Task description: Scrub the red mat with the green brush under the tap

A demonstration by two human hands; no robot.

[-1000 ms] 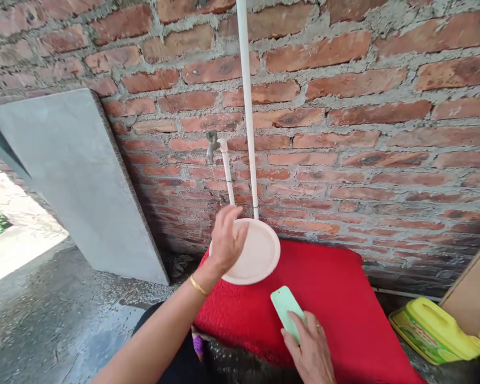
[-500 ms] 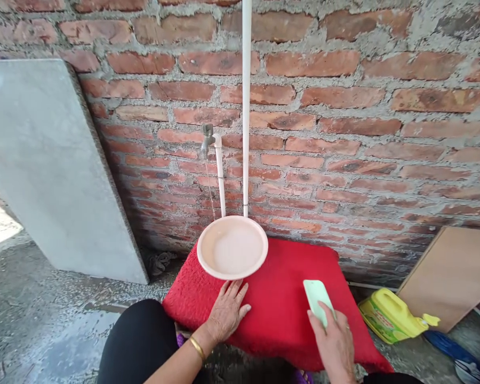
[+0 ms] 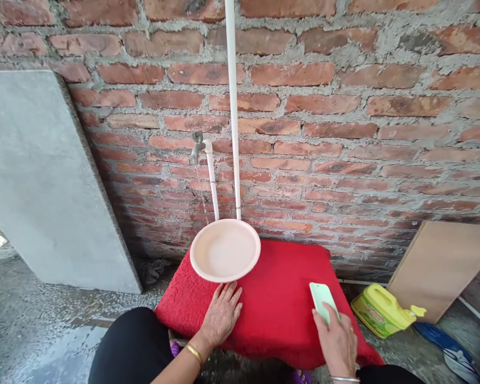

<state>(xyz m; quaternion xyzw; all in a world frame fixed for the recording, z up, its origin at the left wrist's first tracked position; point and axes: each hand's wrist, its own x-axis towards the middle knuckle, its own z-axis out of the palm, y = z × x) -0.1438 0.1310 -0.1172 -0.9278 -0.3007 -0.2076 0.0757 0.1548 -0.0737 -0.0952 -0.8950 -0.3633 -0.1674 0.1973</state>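
1. The right hand [image 3: 336, 344] is curled, thumb and fingers gripping the near end of a pale green tool [image 3: 320, 294] over the right part of the red cloth [image 3: 284, 304]. The tool's underside is hidden; one small hole shows at its far end.
2. The left hand [image 3: 221, 317] lies palm down on the cloth, fingers slightly spread, fingertips just beside the basin's near rim; whether they touch it is hard to tell.
3. Two bracelets show, one on each wrist; the silver one [image 3: 344, 379] is partly cut off by the bottom edge. Two dark-clothed knees [image 3: 128, 346] are cut off too.
4. One pale pink basin [image 3: 224, 279] sits at the cloth's far left corner. Its contents are hard to make out.
5. To the right stands one yellow jug [image 3: 384, 314]; the blue and white thing [image 3: 444, 341] beside it is unclear.
6. Farther back are one tap [image 3: 198, 148] with a thin trickle, its landing spot unclear, and two white pipes [image 3: 232, 117], their lower ends hidden behind the basin.
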